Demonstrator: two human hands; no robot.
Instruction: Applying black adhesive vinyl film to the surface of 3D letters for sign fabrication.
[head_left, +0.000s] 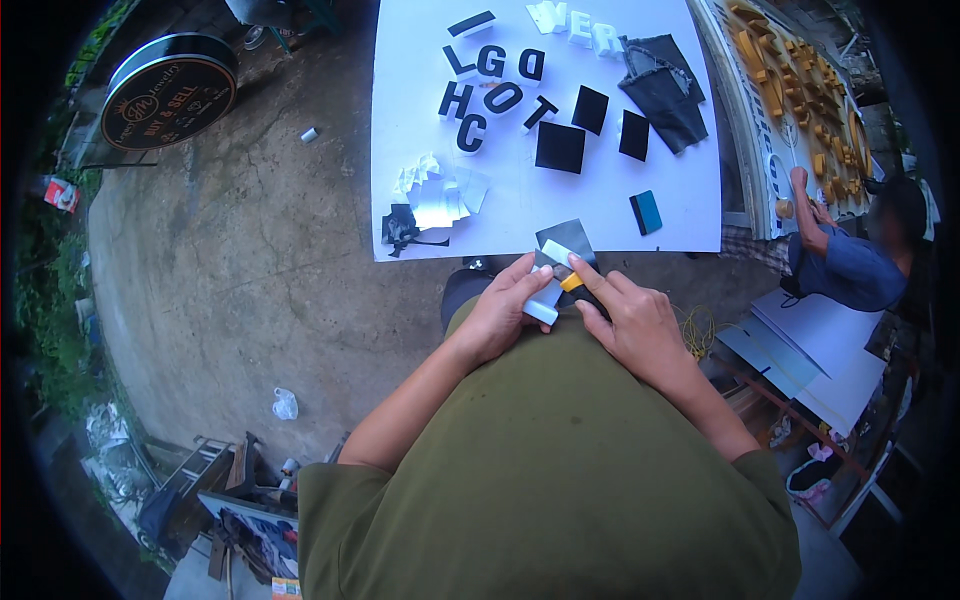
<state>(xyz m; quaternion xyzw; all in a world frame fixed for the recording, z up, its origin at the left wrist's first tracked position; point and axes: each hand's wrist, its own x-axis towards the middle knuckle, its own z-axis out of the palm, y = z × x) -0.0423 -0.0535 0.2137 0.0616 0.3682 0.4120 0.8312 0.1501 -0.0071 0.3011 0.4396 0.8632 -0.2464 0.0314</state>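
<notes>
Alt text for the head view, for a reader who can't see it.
A person's left hand holds a white piece; the right hand holds a yellow-and-black tool beside it. Black-faced letters and dark squares lie on a white table beyond.

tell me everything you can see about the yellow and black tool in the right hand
The yellow and black tool looks like a small cutter: a dark handle with a bright yellow section toward its front, both apparently plastic. The right hand grips it in front of the person's shirt, angled up and left toward the white piece in the left hand. Fingers hide part of the handle; whether its tip touches the piece is unclear.
</notes>
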